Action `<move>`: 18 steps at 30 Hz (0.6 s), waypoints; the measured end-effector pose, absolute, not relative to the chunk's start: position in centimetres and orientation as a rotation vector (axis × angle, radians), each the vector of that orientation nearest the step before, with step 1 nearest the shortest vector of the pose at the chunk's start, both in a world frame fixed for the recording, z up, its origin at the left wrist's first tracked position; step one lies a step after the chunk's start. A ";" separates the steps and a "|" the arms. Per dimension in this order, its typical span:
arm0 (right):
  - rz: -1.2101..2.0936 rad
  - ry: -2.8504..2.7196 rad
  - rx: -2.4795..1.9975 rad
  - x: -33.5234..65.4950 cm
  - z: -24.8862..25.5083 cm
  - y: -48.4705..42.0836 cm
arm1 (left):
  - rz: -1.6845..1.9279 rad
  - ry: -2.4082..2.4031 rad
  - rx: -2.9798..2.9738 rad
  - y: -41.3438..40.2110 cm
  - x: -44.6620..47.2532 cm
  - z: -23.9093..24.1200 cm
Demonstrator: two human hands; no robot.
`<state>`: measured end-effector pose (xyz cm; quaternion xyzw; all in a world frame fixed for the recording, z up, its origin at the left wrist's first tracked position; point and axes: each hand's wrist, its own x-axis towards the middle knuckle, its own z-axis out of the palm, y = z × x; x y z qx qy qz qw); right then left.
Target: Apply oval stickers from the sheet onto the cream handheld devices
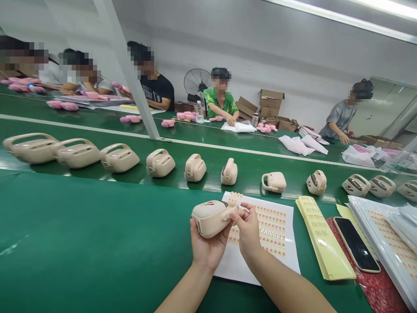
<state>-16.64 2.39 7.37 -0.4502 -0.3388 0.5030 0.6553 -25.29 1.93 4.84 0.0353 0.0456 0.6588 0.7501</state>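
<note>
A beige plastic device with a looped carry handle (208, 217) rests in my left hand (208, 248), whose fingers wrap its underside. A small red and dark print shows on its pale top face. My right hand (249, 228) is closed in a pinch at the handle end, fingertips against the device. Whatever small thing may be between those fingertips is hidden. Beneath both hands lies a white sheet of small orange-red stickers (272, 232), arranged in rows on the green table.
Similar beige devices (161, 163) stand in a row along the green conveyor belt (176, 150). To my right are yellow sticker strips (321, 237), a phone (356, 243) and stacked sticker sheets (384, 234). Several co-workers sit across, near pink items (185, 116). A slanted white post (130, 69) rises at left.
</note>
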 end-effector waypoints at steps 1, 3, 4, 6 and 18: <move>1.124 -0.778 -1.027 -16.8 7.3 2.4 | 1.428 0.115 0.069 1.9 -25.3 5.0; 1.093 -0.815 -1.041 -16.9 7.1 2.5 | 1.421 0.139 0.067 1.8 -25.2 5.1; 1.074 -0.836 -1.049 -17.0 7.0 2.5 | 1.417 0.146 0.069 1.7 -25.2 5.1; 1.021 -0.878 -1.073 -17.0 6.8 2.5 | 1.412 0.147 0.071 1.7 -25.2 4.9; 0.502 -1.427 -1.268 -15.2 5.8 3.0 | 1.395 0.088 0.132 1.7 -24.9 4.1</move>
